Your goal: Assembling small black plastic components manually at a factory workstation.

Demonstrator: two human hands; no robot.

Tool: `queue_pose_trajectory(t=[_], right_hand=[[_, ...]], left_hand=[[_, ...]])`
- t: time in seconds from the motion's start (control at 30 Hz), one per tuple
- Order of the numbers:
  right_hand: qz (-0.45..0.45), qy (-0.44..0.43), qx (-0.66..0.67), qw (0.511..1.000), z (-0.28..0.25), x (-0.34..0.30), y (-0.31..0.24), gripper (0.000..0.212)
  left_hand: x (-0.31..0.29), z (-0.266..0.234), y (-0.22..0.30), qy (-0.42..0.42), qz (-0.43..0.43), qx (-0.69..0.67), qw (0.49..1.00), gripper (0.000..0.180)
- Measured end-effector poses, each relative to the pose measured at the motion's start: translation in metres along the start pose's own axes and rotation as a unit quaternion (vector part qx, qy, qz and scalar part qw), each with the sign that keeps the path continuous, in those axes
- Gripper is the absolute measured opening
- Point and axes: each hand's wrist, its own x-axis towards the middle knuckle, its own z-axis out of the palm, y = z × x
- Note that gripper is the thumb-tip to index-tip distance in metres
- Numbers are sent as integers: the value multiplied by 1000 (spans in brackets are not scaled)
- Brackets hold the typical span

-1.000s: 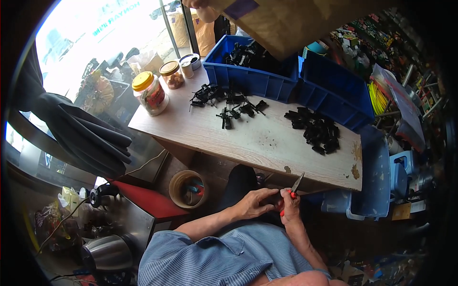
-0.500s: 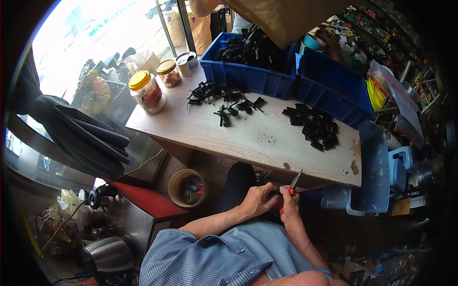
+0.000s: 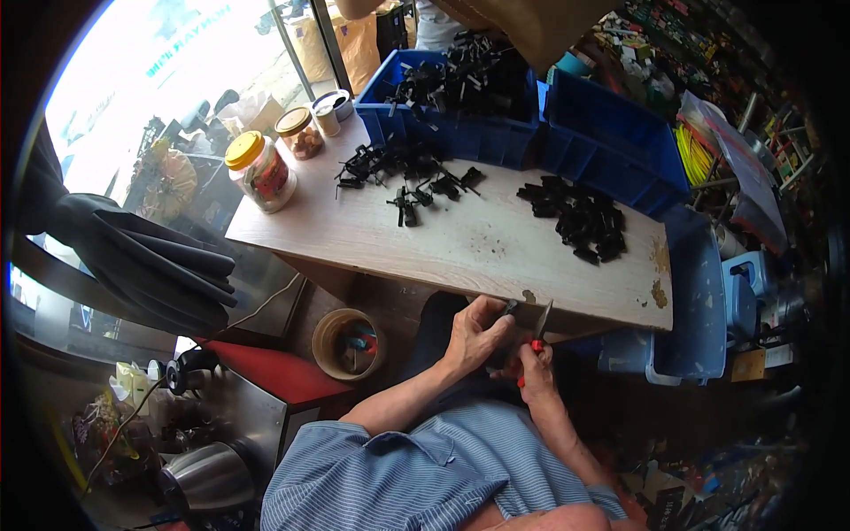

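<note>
My right hand (image 3: 537, 372) is closed around a pair of scissors (image 3: 538, 343) with red handles, its pointed metal blades slanting up past the table's front edge. Just left of it, my left hand (image 3: 478, 336) pinches a small dark piece (image 3: 511, 307) between thumb and fingers; its exact kind is too small to make out. Both hands are over my lap, with a gap between the piece and the blades. Beyond them on the table lie a loose heap of black plastic parts (image 3: 390, 164) with thin prongs and a tighter pile of black parts (image 3: 580, 217).
A blue bin (image 3: 443, 133) heaped with black parts stands at the table's (image 3: 425, 239) back, beside a second blue bin (image 3: 611, 150). Jars (image 3: 264, 177) stand at the left end. A bucket (image 3: 347, 372) is on the floor. Something brown (image 3: 505, 26) hangs over the back.
My left hand has moved up and away from the scissors, bringing the dark piece into view. The brown thing at the top has shifted. The whole view has moved slightly.
</note>
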Motion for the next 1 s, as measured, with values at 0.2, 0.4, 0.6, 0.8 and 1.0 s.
queue_pose_trajectory(t=[0.2,0.4,0.6,0.8,1.0], right_hand=[[29,-27,-69,997,11,-2,-12,25],[28,-4,-104,994,16,-8,-11,30],[23,-52,-154,986,12,-8,-10,37],[1,-32,-190,981,20,-10,-12,42],[-5,-50,-178,983,15,-7,-12,42]], left_hand=[[8,8,12,10,0,-22,1000,17],[7,12,10,-10,-42,-83,996,19],[7,18,7,3,-31,-64,997,19],[8,17,9,7,-39,-40,998,19],[9,19,8,8,-22,-20,1000,20]])
